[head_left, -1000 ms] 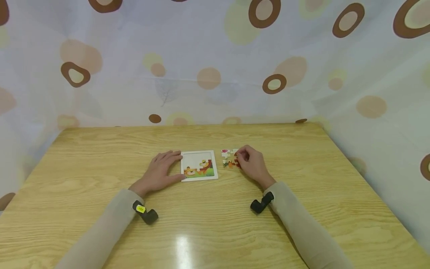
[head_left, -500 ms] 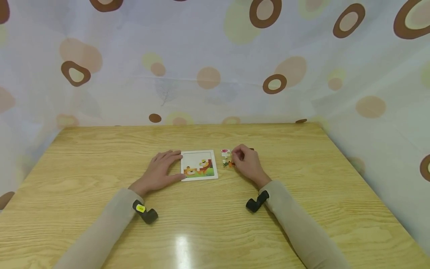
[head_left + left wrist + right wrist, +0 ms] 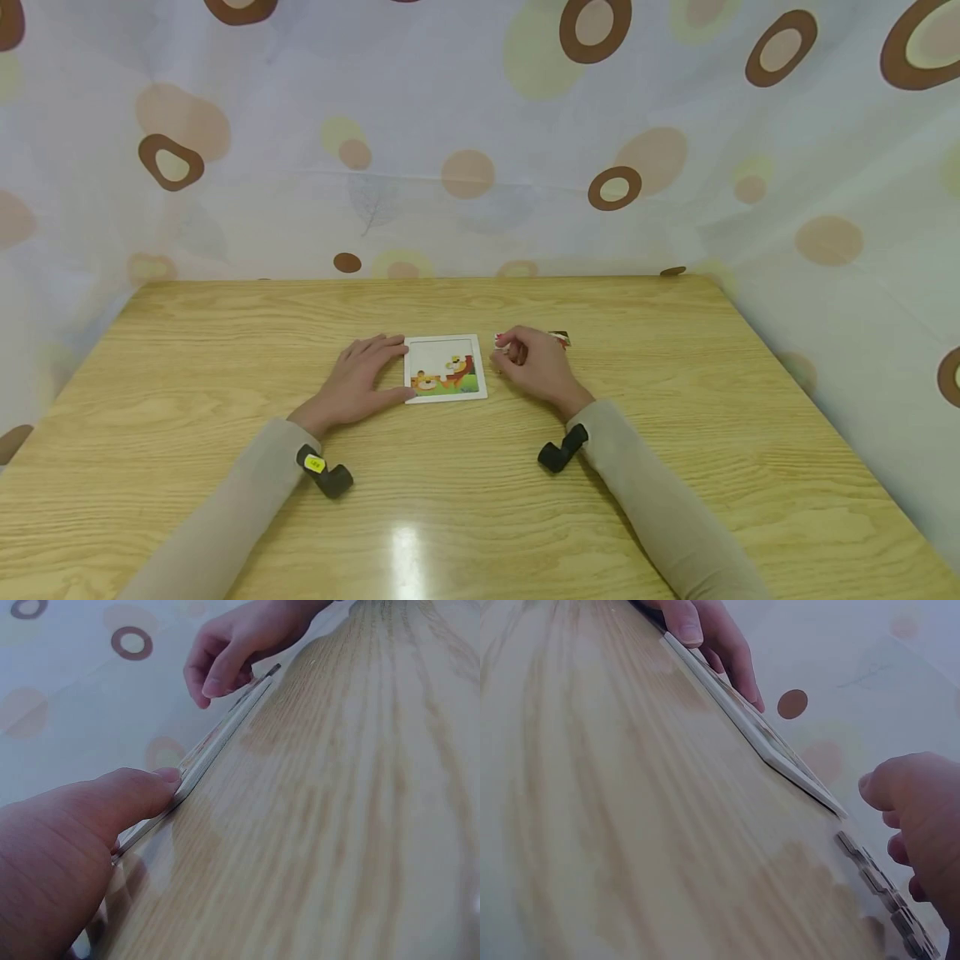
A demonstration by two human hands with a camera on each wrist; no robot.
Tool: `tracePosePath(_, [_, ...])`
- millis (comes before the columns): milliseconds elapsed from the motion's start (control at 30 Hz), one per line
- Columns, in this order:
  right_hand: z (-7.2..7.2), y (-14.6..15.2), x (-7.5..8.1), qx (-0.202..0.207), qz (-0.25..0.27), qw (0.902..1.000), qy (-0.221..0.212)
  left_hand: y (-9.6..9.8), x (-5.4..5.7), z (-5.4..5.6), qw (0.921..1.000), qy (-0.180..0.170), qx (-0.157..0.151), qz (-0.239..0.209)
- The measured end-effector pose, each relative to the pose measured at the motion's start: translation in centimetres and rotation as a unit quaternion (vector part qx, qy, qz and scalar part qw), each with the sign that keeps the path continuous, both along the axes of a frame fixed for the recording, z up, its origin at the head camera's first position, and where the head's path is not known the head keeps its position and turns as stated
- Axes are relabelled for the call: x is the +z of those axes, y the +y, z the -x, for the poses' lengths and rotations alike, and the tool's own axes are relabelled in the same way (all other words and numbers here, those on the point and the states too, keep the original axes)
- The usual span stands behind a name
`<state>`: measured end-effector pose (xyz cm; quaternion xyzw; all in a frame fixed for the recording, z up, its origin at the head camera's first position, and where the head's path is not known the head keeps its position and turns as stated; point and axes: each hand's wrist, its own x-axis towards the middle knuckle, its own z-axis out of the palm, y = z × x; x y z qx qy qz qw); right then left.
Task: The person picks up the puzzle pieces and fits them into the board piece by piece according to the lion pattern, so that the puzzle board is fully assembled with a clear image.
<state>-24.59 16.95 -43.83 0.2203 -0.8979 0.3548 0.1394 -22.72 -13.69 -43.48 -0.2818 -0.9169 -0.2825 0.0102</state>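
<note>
A square puzzle tray (image 3: 447, 399) with a white rim lies on the table, a few joined animal-picture pieces (image 3: 444, 383) filling its lower part. My left hand (image 3: 356, 385) rests at the tray's left edge, its fingers extended, with the thumb (image 3: 154, 787) on the near corner. Just right of the tray, my right hand (image 3: 542, 367) hovers low over several loose puzzle pieces (image 3: 889, 889), thumb and index finger apart. No piece shows between those fingers. From the head, this hand hides most of the loose pieces; a red-and-dark piece (image 3: 560, 338) shows behind it.
A wooden table (image 3: 450, 483) carries everything. Pale cloth with round patterns (image 3: 420, 217) hangs along its back and right side. A black wrist camera sits on each sleeve.
My right hand has moved left across the loose pieces toward the tray, and its thumb and index finger have spread. The piece at the far right is uncovered. My left hand stays put.
</note>
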Motion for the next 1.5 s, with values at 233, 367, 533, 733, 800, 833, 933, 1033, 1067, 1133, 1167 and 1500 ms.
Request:
tracePosePath(233, [0.0,-1.3,0.0,0.029,-0.008,0.9995,-0.013,-0.1,-0.2,0.0,1.0000,-0.002,0.000,0.001])
tracePosePath(367, [0.1,-2.0,0.1,0.049,-0.018,0.9985,-0.019,-0.1,-0.2,0.1,1.0000,0.000,0.001,0.001])
tracePosePath(533, [0.1,-2.3,0.1,0.067,-0.032,0.9971,-0.018,0.0,-0.2,0.1,1.0000,0.003,0.000,0.002])
tracePosePath(733, [0.2,-2.4,0.0,0.071,-0.060,0.9954,-0.025,0.0,-0.3,0.1,1.0000,0.006,0.001,0.003])
tracePosePath(800, [0.2,-2.5,0.1,0.072,-0.073,0.9942,-0.029,0.0,-0.4,0.1,1.0000,0.006,0.002,0.003])
tracePosePath(833, [0.2,-2.5,0.2,0.072,-0.079,0.9936,-0.035,0.0,-0.4,0.2,1.0000,0.006,0.002,0.003])
tracePosePath(933, [0.2,-2.7,0.7,0.073,-0.093,0.9905,-0.071,0.0,-0.5,0.2,1.0000,0.006,0.002,0.005])
tracePosePath(1033, [0.2,-2.8,1.3,0.076,-0.098,0.9846,-0.123,0.0,-0.5,0.2,1.0000,0.004,0.001,0.004])
tracePosePath(1067, [0.2,-2.8,1.5,0.077,-0.099,0.9823,-0.139,0.0,-0.5,0.2,1.0000,0.003,0.000,0.004])
tracePosePath(1133, [0.4,-2.8,1.6,0.081,-0.100,0.9782,-0.163,0.1,-0.5,0.2,1.0000,0.001,0.000,0.003])
tracePosePath(1167, [0.5,-2.8,1.7,0.084,-0.099,0.9768,-0.171,0.1,-0.5,0.2,1.0000,0.000,0.000,0.002])
tracePosePath(1500, [1.0,-3.0,1.9,0.091,-0.079,0.9726,-0.199,0.0,-0.4,0.1,1.0000,0.002,0.001,-0.001])
